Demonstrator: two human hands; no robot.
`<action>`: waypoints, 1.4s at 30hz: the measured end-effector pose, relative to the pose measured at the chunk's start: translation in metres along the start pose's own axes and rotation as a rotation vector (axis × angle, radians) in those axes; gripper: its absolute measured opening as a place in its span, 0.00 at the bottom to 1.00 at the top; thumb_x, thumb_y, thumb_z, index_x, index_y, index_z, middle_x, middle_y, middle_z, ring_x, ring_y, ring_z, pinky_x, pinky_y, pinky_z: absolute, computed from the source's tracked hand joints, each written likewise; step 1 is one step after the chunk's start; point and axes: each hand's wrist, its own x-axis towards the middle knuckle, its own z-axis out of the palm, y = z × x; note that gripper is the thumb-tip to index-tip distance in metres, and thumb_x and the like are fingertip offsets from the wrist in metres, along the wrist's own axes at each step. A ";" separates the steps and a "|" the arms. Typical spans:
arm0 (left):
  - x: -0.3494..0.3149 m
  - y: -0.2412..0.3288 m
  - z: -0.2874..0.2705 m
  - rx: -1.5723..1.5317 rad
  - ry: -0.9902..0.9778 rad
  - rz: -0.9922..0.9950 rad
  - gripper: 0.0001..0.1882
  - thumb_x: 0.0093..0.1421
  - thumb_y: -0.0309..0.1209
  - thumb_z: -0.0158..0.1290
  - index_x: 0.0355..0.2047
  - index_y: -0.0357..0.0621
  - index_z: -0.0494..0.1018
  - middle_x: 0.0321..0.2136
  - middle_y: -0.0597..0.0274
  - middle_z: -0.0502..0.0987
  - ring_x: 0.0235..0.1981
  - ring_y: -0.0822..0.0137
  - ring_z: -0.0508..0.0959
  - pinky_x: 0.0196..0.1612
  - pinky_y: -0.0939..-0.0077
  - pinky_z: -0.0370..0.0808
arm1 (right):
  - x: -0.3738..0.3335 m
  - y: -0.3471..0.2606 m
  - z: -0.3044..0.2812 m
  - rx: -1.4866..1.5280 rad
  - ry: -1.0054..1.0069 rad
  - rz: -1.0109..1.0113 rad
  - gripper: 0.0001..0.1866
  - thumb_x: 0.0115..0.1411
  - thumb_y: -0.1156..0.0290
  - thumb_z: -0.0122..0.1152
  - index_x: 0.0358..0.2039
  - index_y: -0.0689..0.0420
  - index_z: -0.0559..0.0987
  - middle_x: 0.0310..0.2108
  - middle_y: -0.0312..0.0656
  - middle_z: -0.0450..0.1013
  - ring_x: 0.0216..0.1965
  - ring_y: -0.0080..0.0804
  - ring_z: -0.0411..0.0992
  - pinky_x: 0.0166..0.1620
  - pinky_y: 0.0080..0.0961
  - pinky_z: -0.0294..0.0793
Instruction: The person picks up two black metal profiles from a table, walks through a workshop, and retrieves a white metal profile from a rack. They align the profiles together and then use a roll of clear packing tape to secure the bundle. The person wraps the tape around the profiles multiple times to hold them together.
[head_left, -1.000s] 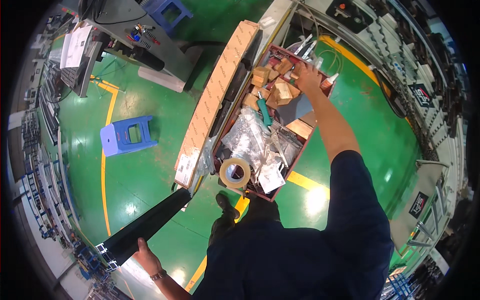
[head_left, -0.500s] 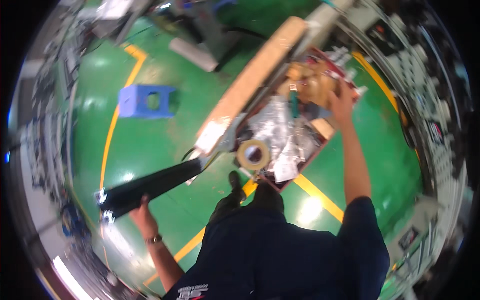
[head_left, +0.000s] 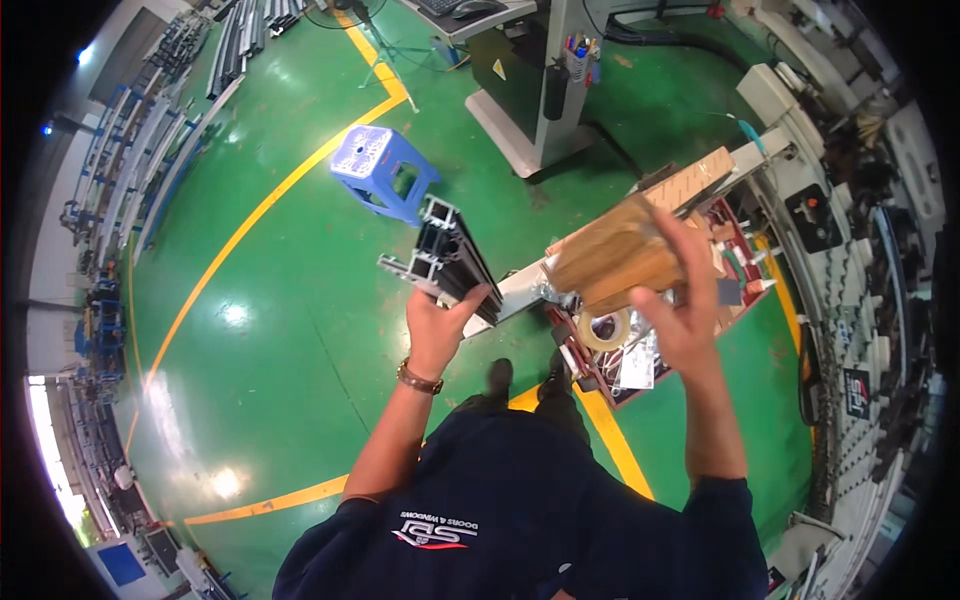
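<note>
My left hand [head_left: 438, 325] grips the near end of a dark aluminium window-frame profile [head_left: 448, 262], held up in front of me with its cut end facing the camera. My right hand [head_left: 683, 302] holds a brown wooden block [head_left: 615, 260], raised to chest height just right of the profile. Below the block lies a red tray [head_left: 745, 285] of small parts with a roll of tape [head_left: 603, 329] at its near end.
A long wood-topped bench [head_left: 692, 180] runs up to the right beside the tray. A blue plastic stool [head_left: 382, 173] stands on the green floor ahead. A grey machine base [head_left: 535, 110] is at the top, metal racks [head_left: 150, 170] on the left, yellow floor lines.
My left hand has lifted the profile from low at my left side up in front of me. My right hand has pulled back from the tray, carrying the wooden block.
</note>
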 end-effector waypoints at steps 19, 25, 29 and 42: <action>0.014 -0.031 -0.035 -0.104 -0.044 0.145 0.26 0.50 0.37 0.74 0.43 0.35 0.77 0.36 0.52 0.83 0.35 0.57 0.84 0.41 0.64 0.79 | 0.080 -0.152 0.070 -0.219 0.232 -0.367 0.38 0.50 0.70 0.71 0.63 0.62 0.74 0.54 0.50 0.72 0.50 0.45 0.71 0.50 0.39 0.74; 0.013 -0.026 -0.044 -0.103 -0.086 0.151 0.22 0.53 0.29 0.72 0.46 0.35 0.77 0.39 0.59 0.85 0.39 0.69 0.84 0.46 0.71 0.79 | 0.080 -0.149 0.063 -0.331 0.110 -0.354 0.37 0.49 0.71 0.71 0.63 0.59 0.75 0.56 0.46 0.74 0.48 0.44 0.69 0.50 0.37 0.72; 0.013 -0.019 -0.040 -0.053 -0.104 0.128 0.22 0.52 0.28 0.72 0.45 0.36 0.78 0.39 0.60 0.85 0.40 0.69 0.83 0.47 0.71 0.78 | 0.067 -0.149 0.071 -0.300 0.171 -0.266 0.37 0.52 0.70 0.70 0.65 0.55 0.73 0.55 0.51 0.72 0.48 0.43 0.70 0.48 0.34 0.73; 0.019 -0.027 -0.042 -0.135 -0.087 0.232 0.23 0.51 0.29 0.74 0.44 0.35 0.77 0.38 0.58 0.85 0.38 0.68 0.83 0.46 0.70 0.78 | 0.047 -0.111 0.104 -0.228 0.149 -0.177 0.37 0.48 0.73 0.72 0.62 0.40 0.78 0.41 0.46 0.69 0.39 0.43 0.73 0.39 0.33 0.78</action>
